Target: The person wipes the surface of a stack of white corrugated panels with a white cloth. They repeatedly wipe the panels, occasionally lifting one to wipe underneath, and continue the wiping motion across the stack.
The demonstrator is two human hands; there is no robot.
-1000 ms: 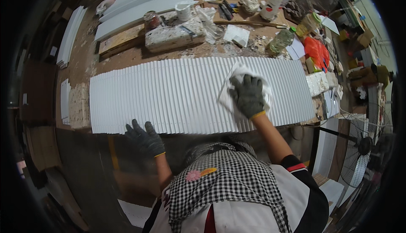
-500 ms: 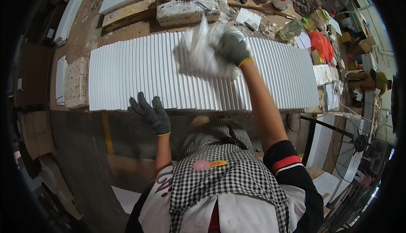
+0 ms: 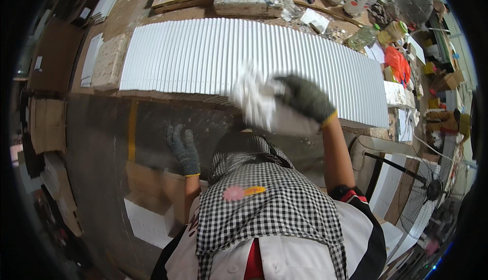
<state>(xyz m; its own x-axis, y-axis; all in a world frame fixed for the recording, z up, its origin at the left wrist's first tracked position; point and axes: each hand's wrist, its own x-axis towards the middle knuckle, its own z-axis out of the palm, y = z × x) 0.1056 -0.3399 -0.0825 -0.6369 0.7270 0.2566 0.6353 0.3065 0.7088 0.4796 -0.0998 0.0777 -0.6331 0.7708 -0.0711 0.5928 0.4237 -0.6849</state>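
Observation:
A long row of narrow white strips [image 3: 188, 56] lies side by side across the workbench. My right hand [image 3: 306, 98], in a dark grey-green glove with a yellow cuff, is closed round a crumpled white cloth [image 3: 256, 99], blurred by motion. The cloth hangs at the front edge of the row, right of the middle, partly hiding the strips behind it. Off the bench, lower and to the left, my left hand [image 3: 184, 151] wears a similar glove. Its fingers are stretched out and nothing is in them.
A stained white block [image 3: 110, 62] stands against the row's left end. Behind lie a paint-spattered slab [image 3: 244, 1], a plastic bottle [image 3: 364, 37] and a red bag [image 3: 398, 65]. A standing fan [image 3: 433, 189] is at right; an open carton [image 3: 152, 193] sits below left.
My right hand has swept the cloth from over the strips toward me, to the front edge. My left hand has come off the strips and dropped back. The view has shifted.

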